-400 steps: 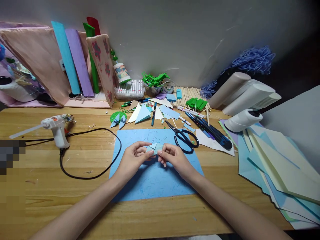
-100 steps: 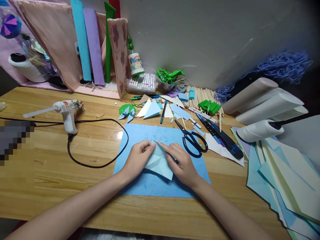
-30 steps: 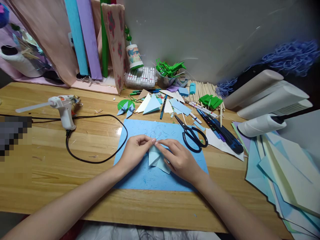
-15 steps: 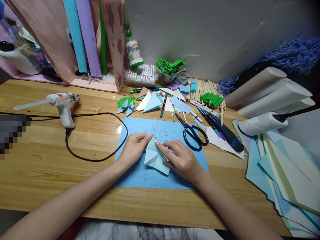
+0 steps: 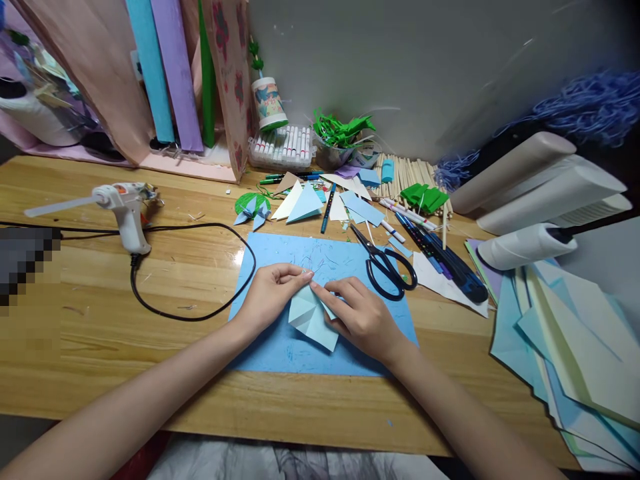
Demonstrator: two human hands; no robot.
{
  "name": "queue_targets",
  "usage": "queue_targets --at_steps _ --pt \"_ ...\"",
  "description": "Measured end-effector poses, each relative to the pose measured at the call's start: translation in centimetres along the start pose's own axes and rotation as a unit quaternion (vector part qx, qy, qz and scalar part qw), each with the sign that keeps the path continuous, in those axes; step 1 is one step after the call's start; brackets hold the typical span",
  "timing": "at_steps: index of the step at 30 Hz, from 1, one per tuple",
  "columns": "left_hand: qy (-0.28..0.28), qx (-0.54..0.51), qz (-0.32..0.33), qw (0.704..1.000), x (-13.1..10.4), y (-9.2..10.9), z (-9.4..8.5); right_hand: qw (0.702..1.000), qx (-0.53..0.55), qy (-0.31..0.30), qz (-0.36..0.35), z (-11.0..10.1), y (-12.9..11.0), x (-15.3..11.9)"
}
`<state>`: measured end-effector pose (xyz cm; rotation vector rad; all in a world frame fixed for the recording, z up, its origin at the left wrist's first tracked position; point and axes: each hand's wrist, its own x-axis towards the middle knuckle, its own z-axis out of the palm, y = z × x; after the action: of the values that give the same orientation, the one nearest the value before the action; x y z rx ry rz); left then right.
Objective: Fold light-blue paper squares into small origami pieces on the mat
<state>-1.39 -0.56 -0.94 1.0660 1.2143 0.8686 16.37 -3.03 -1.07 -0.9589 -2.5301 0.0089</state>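
A creased piece of light blue folded paper (image 5: 314,325) is held between my two hands above a blue sheet (image 5: 270,357). My left hand (image 5: 275,290) pinches its top corner between thumb and forefinger. On the other side, my right hand (image 5: 357,313) grips the right edge, its forefinger close to the left thumb at the top. Fold lines run across the paper's lower part, and its right edge is partly hidden by my right fingers. Black-handled scissors (image 5: 385,267) lie just beyond my right hand, partly on the blue sheet.
A white glue gun (image 5: 127,217) stands at the left, its black cord looping toward the sheet. Behind lie paper triangles (image 5: 305,203), a box of markers (image 5: 285,148) and wooden sticks (image 5: 413,177). A dark blue cutter (image 5: 465,280) and stacked coloured paper (image 5: 575,347) are at the right.
My left thumb and forefinger have shifted slightly right along the paper's top corner, closer to my right forefinger. The paper has tilted a little; my right hand has barely moved.
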Motion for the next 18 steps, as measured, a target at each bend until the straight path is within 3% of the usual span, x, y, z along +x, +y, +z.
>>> queue_targets --at_steps 11,18 --pt "0.031 0.019 -0.003 0.999 0.08 0.04 0.03 1.0 -0.002 0.004 -0.024 -0.37 -0.09 0.13" --pt "0.012 -0.013 -0.009 1.0 -0.13 -0.03 -0.04 1.0 -0.007 0.008 -0.025 -0.17 -0.28 0.21"
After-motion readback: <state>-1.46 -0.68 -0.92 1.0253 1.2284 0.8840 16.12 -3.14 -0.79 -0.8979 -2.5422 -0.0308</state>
